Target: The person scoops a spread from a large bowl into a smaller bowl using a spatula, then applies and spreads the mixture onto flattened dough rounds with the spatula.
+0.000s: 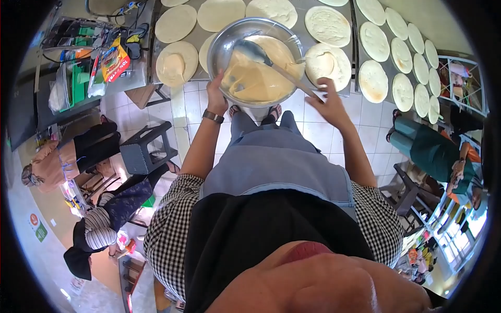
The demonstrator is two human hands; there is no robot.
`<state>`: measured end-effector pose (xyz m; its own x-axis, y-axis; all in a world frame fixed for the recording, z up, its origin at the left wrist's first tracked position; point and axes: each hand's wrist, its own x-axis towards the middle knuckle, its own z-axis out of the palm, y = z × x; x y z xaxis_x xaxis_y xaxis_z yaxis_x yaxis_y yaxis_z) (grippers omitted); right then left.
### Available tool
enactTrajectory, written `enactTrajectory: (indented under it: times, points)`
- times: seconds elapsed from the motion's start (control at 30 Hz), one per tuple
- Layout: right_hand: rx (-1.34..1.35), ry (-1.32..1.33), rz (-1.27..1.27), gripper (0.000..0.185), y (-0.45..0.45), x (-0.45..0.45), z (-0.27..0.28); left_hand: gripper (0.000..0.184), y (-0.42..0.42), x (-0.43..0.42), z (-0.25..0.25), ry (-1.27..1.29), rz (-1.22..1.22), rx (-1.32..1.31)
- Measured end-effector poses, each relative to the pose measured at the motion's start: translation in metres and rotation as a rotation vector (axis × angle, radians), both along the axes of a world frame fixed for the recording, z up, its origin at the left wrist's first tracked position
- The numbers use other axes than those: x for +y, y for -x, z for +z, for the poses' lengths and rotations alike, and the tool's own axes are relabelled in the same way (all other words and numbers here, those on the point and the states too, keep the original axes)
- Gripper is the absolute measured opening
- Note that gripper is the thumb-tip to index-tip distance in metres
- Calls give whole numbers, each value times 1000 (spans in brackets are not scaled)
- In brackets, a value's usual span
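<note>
A large steel bowl holds pale yellow batter. My left hand is closed on the bowl's near left rim. A ladle lies across the bowl, its head in the batter and its handle over the right rim. My right hand is at the handle's end, its fingers partly spread; whether they grip it is not clear. Round flat breads lie around the bowl. One at the right and one at the left each carry a patch of batter.
More flat breads cover the right-hand table. Packets and green containers lie at the left. A dark stool stands on the tiled floor. Two people are at the left, and others at the right.
</note>
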<state>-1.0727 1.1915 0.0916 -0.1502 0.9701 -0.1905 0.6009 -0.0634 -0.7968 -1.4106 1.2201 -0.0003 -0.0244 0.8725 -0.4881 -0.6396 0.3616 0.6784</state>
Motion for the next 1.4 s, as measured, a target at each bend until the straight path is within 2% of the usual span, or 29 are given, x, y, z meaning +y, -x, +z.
enactTrajectory:
  times: [0.07, 0.1, 0.17, 0.2, 0.23, 0.33, 0.37, 0.43, 0.5, 0.57, 0.6, 0.7, 0.83, 0.97, 1.03, 1.1, 1.17, 1.2, 1.23, 1.3, 1.37, 1.4]
  points:
    - [41, 266, 9, 50, 23, 7, 15, 44, -7, -3, 1, 4, 24, -5]
    - [34, 261, 21, 50, 27, 11, 16, 44, -10, -5, 5, -2, 37, -10]
    - [-180, -90, 167, 43, 35, 20, 12, 44, -14, -7, 10, 3, 52, 88]
    - [-244, -94, 190, 34, 46, 27, 29, 44, -14, -9, 11, 7, 65, 84]
    - [-248, -92, 203, 34, 49, 35, 34, 43, -14, -9, 11, 13, 62, 92]
    - [-591, -317, 376, 28, 52, 63, 30, 43, -12, -9, 6, 35, 75, 65]
    - [-591, -313, 385, 28, 49, 72, 23, 43, -11, -9, 4, 47, 83, 33]
    - [-733, -564, 521, 25, 45, 89, 5, 43, -8, -9, 6, 65, 74, 0]
    - [-704, -547, 529, 23, 53, 95, 17, 44, -3, -6, 4, 80, 57, -32]
    - [-620, -319, 510, 22, 57, 101, 38, 44, 4, -1, 2, 49, 69, -44]
    - [-532, -352, 508, 21, 48, 104, 44, 44, 8, 3, 7, 51, 69, -45]
    - [-576, -316, 590, 19, 32, 110, 77, 44, 22, 19, 18, 13, 46, 79]
    - [-569, -347, 685, 17, 23, 109, 75, 46, 37, 45, 17, 2, 15, 149]
    - [-673, -242, 723, 13, 35, 107, 60, 48, 52, 68, 21, 30, -40, 159]
    - [-455, -193, 719, 13, 40, 108, 52, 48, 56, 79, 18, 49, -56, 140]
    - [-389, -158, 685, 10, 50, 112, 49, 49, 62, 90, 10, 68, -69, 127]
    - [-264, 192, 603, 9, 58, 120, 47, 48, 66, 99, 8, 89, -82, 84]
    - [-125, 276, 550, 8, 56, 122, 31, 48, 67, 101, 10, 90, -88, 85]
    - [-123, 277, 545, 8, 58, 125, 23, 47, 67, 101, 12, 118, -76, 95]
    - [71, 701, 427, 11, 66, 131, 15, 47, 69, 104, 13, 148, -68, 104]
    - [77, 743, 393, 13, 77, 132, 11, 48, 71, 107, 12, 161, -29, 46]
    - [174, 904, 327, 14, 81, 132, 12, 48, 72, 109, 12, 164, -33, 46]
